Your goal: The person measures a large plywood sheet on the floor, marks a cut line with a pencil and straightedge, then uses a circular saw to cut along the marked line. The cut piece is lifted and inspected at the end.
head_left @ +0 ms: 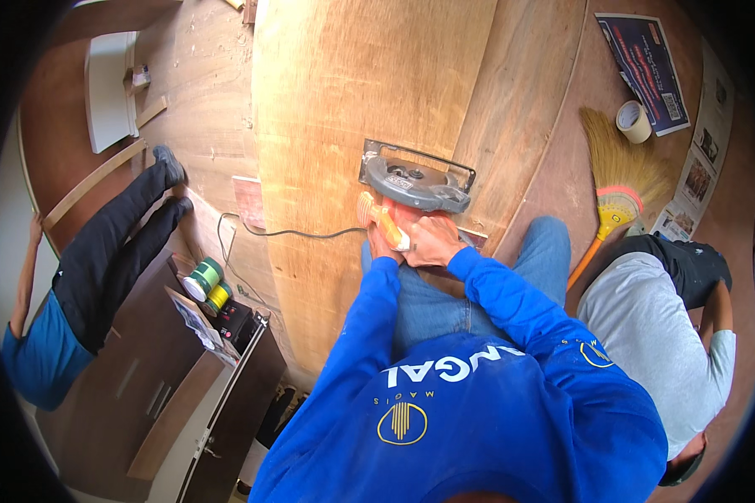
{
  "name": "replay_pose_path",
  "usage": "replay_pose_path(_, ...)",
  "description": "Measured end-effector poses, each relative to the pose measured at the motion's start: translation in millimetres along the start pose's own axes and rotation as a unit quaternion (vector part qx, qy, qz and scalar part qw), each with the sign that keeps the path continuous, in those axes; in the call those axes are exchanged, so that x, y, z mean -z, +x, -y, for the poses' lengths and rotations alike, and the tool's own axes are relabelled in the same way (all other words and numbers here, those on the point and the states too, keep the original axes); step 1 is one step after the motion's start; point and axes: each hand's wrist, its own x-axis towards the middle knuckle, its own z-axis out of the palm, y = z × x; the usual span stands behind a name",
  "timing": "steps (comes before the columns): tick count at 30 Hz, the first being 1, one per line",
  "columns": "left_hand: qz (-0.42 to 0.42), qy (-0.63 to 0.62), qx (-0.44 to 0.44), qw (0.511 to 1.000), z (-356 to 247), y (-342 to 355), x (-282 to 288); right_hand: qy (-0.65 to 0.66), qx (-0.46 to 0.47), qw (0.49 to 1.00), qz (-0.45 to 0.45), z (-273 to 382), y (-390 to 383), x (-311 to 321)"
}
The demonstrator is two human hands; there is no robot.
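Note:
A circular saw (415, 183) with a grey blade guard, an orange body and a flat metal base sits on a large plywood sheet (352, 92). My right hand (432, 239) is wrapped round the saw's rear handle. Close beside it, my left hand (382, 245) grips the saw's orange body, its fingers partly hidden behind the housing. From the saw a dark power cord (310, 234) trails left across the plywood. The blade itself is hidden beneath the guard.
At right lie a straw broom (617, 176), a tape roll (633, 121), a printed sheet (646, 71) and newspaper (700, 159). A person in grey (646, 327) crouches there. Left, another person (101, 285) holds a wooden strip (92, 189) near wire spools (203, 278) on a cabinet.

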Motion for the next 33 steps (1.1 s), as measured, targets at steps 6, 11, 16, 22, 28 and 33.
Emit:
replay_pose_path(6, -0.009, -0.148, 0.068, 0.987, 25.9, 17.4, -9.0, -0.014, 0.018, 1.0, 0.021, -0.3, 4.4, 0.7)
replay_pose_path(11, -0.02, -0.121, 0.026, 0.992, 35.0, 17.9, -7.8, -0.002, 0.024, 1.0, 0.005, 7.3, 5.3, 4.5)
replay_pose_path(16, -0.034, -0.219, 0.087, 0.971, 38.3, 24.4, -7.6, 0.01, 0.018, 1.0, 0.005, 15.4, 6.3, 10.9)
replay_pose_path(22, -0.051, -0.098, -0.01, 0.994, 39.9, 22.3, -0.6, 0.007, 0.01, 1.0, 0.006, 19.6, 10.6, 12.5)
replay_pose_path(28, -0.045, -0.134, 0.016, 0.99, 16.3, 21.8, 9.1, 0.027, 0.012, 1.0, -0.002, 23.4, 11.1, 15.7)
replay_pose_path(33, -0.047, -0.083, 0.036, 0.995, 17.5, 19.8, 14.4, 0.033, 0.022, 0.999, -0.006, 24.5, 15.8, 13.6)
